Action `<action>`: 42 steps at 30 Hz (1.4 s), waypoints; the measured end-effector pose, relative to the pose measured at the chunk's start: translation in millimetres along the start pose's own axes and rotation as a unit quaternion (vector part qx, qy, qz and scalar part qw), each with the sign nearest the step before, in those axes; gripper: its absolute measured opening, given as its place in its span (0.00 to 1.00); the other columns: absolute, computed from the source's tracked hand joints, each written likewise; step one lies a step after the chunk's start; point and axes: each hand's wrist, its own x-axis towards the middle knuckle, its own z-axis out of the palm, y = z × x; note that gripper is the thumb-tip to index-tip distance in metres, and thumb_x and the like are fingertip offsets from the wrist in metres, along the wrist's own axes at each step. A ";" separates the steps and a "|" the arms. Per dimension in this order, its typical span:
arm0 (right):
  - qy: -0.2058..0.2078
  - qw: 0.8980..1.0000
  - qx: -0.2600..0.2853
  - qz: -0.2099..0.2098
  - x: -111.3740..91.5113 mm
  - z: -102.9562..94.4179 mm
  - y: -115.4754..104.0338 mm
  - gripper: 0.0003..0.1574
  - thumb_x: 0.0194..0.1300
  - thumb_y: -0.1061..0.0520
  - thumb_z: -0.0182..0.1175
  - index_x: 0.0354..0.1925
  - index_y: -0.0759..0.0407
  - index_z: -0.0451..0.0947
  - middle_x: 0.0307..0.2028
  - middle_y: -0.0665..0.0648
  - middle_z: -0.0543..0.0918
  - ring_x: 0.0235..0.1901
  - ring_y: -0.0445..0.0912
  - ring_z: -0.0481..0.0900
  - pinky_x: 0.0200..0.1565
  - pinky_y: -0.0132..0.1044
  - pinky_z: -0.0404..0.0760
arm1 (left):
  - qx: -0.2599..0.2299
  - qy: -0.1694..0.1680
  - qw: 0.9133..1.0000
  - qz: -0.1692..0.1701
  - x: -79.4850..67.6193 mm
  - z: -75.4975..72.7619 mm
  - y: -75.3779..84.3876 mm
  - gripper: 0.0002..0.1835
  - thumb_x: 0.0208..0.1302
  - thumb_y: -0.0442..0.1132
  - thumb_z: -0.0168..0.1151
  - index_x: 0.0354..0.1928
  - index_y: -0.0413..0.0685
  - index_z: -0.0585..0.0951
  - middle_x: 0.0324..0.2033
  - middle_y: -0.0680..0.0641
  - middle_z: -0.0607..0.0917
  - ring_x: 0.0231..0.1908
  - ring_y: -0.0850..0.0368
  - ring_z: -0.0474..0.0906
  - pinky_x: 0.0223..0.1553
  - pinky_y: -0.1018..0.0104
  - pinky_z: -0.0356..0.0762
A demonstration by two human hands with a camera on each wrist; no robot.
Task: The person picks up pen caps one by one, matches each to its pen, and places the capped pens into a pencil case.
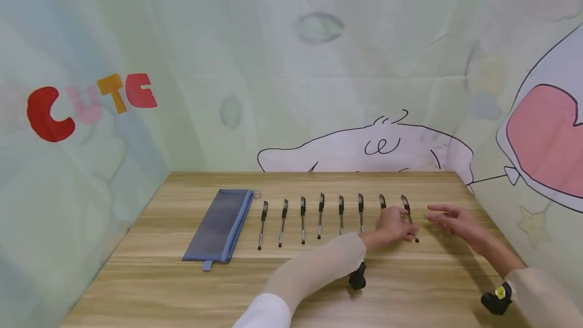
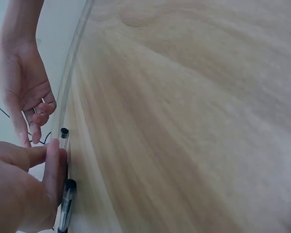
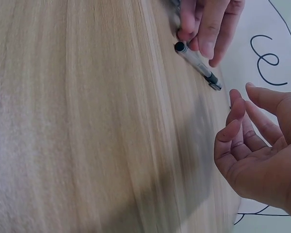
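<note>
Several black-capped clear pens lie side by side in a row on the wooden table [image 1: 150, 247]. At the right end of the row, my left hand [image 1: 392, 224] reaches over the seventh pen [image 1: 382, 200], covering its lower part. Its fingertips are at the last pen [image 1: 405, 204], spread apart along the barrel, which slants a little. In the right wrist view, this pen [image 3: 198, 62] lies on the tabletop right beside those fingers [image 3: 211, 31]. My right hand [image 1: 457, 221] hovers to the right of the row, holding nothing, its fingers loosely bent toward the left hand.
A blue-grey mesh zip pouch [image 1: 216, 227] lies flat left of the row, its pull tab toward me. Behind the table's far edge hangs a printed curtain [image 1: 218, 65] with cartoon shapes. Black camera mounts [image 1: 496, 301] sit on both wrists.
</note>
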 end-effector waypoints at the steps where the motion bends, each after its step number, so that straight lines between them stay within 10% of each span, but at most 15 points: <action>1: -0.001 1.000 -0.001 -0.001 -0.2 0.7 -0.1 0.38 0.77 0.49 0.58 0.71 0.75 0.63 0.37 0.37 0.86 0.33 0.35 0.74 0.32 0.30 0.76 | -0.004 -0.001 1.000 0.002 -0.6 -1.8 -1.0 0.28 0.58 0.32 0.76 0.62 0.38 0.81 0.22 0.46 0.90 0.22 0.51 0.89 0.21 0.78 0.81; 9: 0.001 0.999 -0.031 0.017 3.9 10.7 -6.9 0.41 0.76 0.46 0.58 0.72 0.72 0.63 0.38 0.43 0.83 0.33 0.38 0.72 0.32 0.33 0.75 | -0.060 -0.033 0.997 0.034 -8.6 -35.2 -9.1 0.30 0.59 0.33 0.75 0.64 0.41 0.80 0.28 0.46 0.90 0.27 0.47 0.90 0.25 0.71 0.87; 19: -0.008 0.999 -0.036 0.010 11.2 21.2 -17.2 0.41 0.76 0.45 0.58 0.73 0.71 0.63 0.50 0.52 0.87 0.39 0.40 0.75 0.35 0.34 0.76 | -0.171 -0.103 0.980 0.018 -46.3 -122.3 -58.4 0.32 0.64 0.34 0.71 0.69 0.39 0.74 0.37 0.46 0.88 0.26 0.60 0.85 0.37 0.65 0.91; 42: -0.023 0.999 -0.027 0.005 5.2 24.5 -20.7 0.42 0.76 0.46 0.58 0.73 0.73 0.60 0.36 0.46 0.78 0.33 0.38 0.71 0.33 0.31 0.77 | -0.115 0.035 0.992 -0.041 -98.2 -300.2 -127.0 0.33 0.70 0.39 0.66 0.73 0.38 0.69 0.42 0.43 0.86 0.34 0.58 0.86 0.42 0.60 0.91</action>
